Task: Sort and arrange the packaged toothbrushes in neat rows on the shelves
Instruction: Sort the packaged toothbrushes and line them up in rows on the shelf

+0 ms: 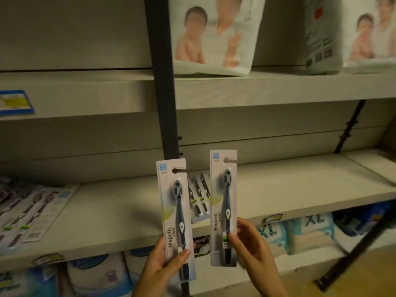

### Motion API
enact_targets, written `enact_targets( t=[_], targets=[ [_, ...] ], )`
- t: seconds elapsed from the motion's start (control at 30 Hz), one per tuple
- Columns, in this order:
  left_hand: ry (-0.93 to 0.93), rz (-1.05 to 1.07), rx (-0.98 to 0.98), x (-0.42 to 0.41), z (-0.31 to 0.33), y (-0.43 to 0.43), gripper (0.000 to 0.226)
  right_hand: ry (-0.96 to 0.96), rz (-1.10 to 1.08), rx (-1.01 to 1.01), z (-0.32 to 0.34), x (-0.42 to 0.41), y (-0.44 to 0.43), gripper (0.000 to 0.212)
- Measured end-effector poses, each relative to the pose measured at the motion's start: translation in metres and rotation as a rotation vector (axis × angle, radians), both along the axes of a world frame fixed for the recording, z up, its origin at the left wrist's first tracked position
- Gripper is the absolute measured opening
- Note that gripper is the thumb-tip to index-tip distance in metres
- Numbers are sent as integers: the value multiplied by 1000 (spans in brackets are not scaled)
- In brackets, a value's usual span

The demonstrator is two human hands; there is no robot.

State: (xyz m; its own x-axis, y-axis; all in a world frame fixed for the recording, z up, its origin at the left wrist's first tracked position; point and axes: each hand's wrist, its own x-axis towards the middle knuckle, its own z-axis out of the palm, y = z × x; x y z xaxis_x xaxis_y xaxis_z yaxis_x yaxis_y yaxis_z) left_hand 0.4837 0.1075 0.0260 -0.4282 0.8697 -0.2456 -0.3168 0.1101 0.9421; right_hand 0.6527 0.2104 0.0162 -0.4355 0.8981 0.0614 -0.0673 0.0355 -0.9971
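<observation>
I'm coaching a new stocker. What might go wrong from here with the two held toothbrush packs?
1. The right hand pinches the right pack only near its bottom, and the left hand holds the left pack equally low; either may tip or slip.
2. The pile at the left of the shelf lies askew and overlapping, so packs added there may not form rows.
3. The multipack lies near the front edge; a careless set-down might nudge it off.
</observation>
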Motion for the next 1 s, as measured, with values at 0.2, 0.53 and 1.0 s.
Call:
enact_targets(
  t=[0.2, 0.53, 1.0],
  targets=[
    [2, 19, -35, 50, -8, 53, 49, -27, 32, 29, 1, 49, 58, 23],
    [143, 203, -105, 81, -23, 133, 55, -157, 190, 5, -15, 80, 155, 22],
    [261, 409, -190, 38, -26, 171, 43, -649, 197, -96, -61, -85, 224, 27]
  ],
)
